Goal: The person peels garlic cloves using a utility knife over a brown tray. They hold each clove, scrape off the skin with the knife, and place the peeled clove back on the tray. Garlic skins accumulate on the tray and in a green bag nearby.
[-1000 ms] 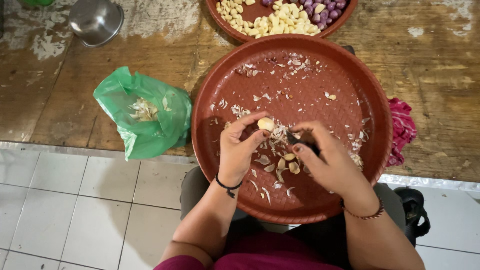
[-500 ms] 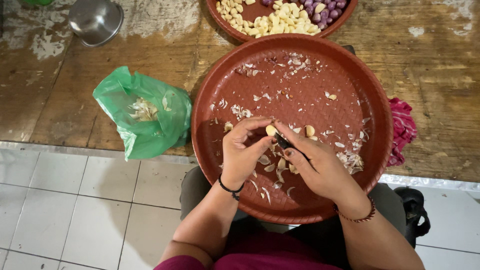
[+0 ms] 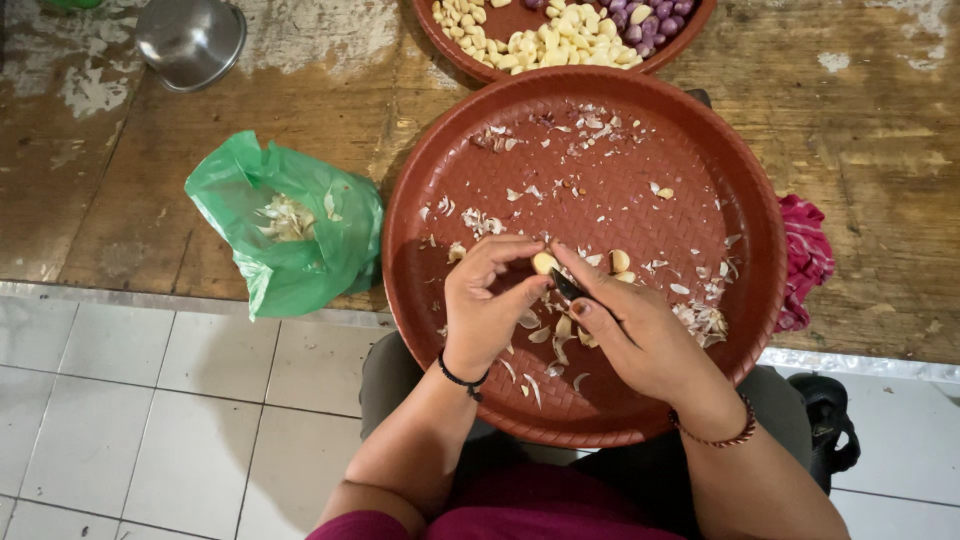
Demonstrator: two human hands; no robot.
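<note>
Two hands — left hand (image 3: 487, 305) pinching garlic clove (image 3: 544, 263)

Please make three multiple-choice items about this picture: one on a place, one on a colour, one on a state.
1. Where is the bag? A left of the tray B on the tray C on the tiles
2. What colour is the bag? A red B green C white
3. What does the left hand do? A lies flat B pinches a clove C grips the bowl

A: the bag lies on the table beside the tray.
B: its plastic is green.
B: fingertips pinch the clove, the right hand next to it.
</note>
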